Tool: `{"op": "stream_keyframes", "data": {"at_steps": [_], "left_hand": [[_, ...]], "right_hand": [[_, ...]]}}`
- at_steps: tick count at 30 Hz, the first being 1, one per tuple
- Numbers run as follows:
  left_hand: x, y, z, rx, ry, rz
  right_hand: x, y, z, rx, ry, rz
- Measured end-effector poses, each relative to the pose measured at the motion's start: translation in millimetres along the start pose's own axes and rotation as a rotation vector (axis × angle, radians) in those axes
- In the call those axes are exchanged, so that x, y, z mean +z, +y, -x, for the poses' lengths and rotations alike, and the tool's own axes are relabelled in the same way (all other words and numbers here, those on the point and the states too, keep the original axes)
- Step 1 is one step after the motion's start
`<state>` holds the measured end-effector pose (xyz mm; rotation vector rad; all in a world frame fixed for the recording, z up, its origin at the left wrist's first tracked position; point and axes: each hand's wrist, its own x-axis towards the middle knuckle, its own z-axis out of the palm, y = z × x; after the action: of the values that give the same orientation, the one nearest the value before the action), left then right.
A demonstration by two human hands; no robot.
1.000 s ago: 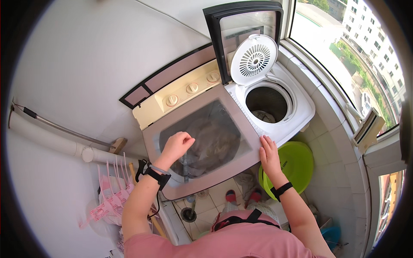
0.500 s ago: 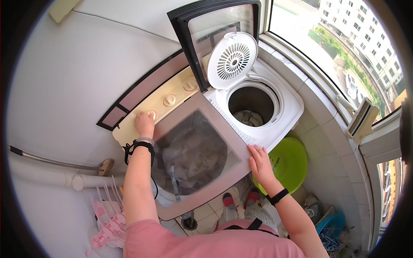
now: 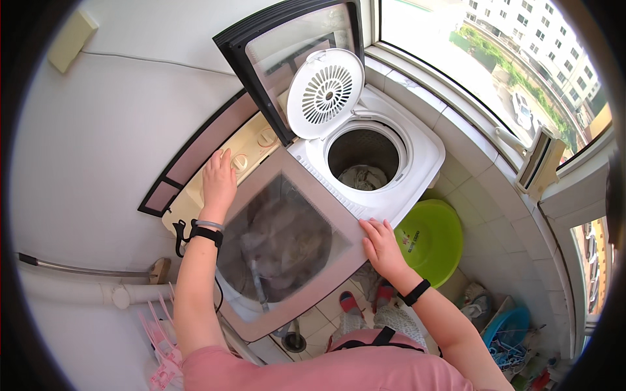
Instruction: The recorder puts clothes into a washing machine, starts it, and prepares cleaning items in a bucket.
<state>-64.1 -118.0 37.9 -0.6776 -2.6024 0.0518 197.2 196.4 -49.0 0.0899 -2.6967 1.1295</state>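
Observation:
A twin-tub washing machine stands before me with a cream control panel [image 3: 194, 190] along its back. My left hand [image 3: 220, 181] is over the panel, fingers stretched out beside a round knob [image 3: 239, 163]; a second knob [image 3: 267, 137] sits farther right. The pink-framed see-through lid [image 3: 274, 234] is down over the wash tub, where wet laundry [image 3: 280, 241] shows dimly. My right hand [image 3: 383, 247] rests on this lid's right edge, fingers lying flat. At right, the spin tub [image 3: 363, 159] stands uncovered with pale cloth inside; its white slotted inner cover [image 3: 326, 94] is tipped up.
The dark-framed outer lid [image 3: 287, 58] stands raised behind the spin tub. A green basin [image 3: 430, 241] is at the machine's right, under the window wall. Pink hangers [image 3: 166, 358] hang at lower left; a blue basin [image 3: 507, 329] holds hangers at lower right.
My left hand has come off the knob it was pinching and moved up along the panel, fingers straightened. My right hand stays on the lid edge. The whole view has shifted slightly.

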Motion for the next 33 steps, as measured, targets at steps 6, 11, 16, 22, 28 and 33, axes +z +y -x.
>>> {"op": "stream_keyframes", "data": {"at_steps": [6,11,16,22,28,33], "left_hand": [[-25.1,119.9,-88.9,0.294,0.191,0.289],[16.4,144.2,-128.8,-0.167,0.159,0.565],[9.1,187.2,-103.1,0.096,0.157,0.582],[-0.2,228.2,-58.9,0.453,-0.164,0.447],[-40.2,205.3,-85.3,0.46,0.012,0.311],[-102.2,138.6,-151.5,0.181,0.495,0.156]], "right_hand": [[-0.9,5.8,2.5,0.002,0.011,-0.001],[-8.6,8.7,7.3,0.018,-0.006,-0.23],[-48.2,51.0,10.9,0.126,0.148,-0.206],[-74.5,81.0,-42.1,0.107,0.299,0.06],[-63.3,109.1,-72.5,-0.004,0.073,0.424],[-55.9,121.6,-68.7,-0.024,0.041,0.436]]}}
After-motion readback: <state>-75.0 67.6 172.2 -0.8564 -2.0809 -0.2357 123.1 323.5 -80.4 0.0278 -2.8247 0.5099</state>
